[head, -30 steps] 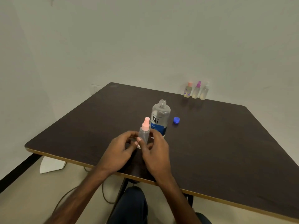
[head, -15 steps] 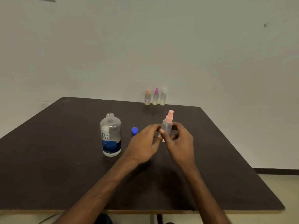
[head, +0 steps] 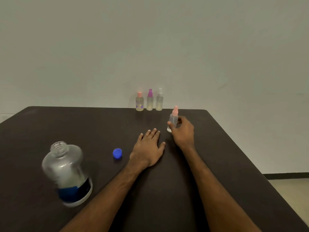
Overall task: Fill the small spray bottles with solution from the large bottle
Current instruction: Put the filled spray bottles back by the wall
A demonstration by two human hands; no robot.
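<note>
Head camera shows the right hand (head: 183, 132) with its grip closed around a small pink-capped spray bottle (head: 173, 119), upright and low over the dark counter (head: 217, 148), just short of a row of three other small spray bottles (head: 149, 101) standing at the far edge against the wall. The left hand (head: 148, 149) lies flat and released on the counter, grasping nothing. The large bottle (head: 66, 173) stands uncapped at the near left, well apart from both hands, with its blue cap (head: 117, 153) lying between it and the left hand.

The main risk seems to be the open bottle (its mouth is bare and it stands close to the left forearm): a careless sweep of that arm could tip it and spill the solution. The pink-capped bottle is narrow and light, so setting it down crooked could topple it, perhaps into the row behind. Whether its sprayer is screwed tight cannot be told; if loose, it may leak.
</note>
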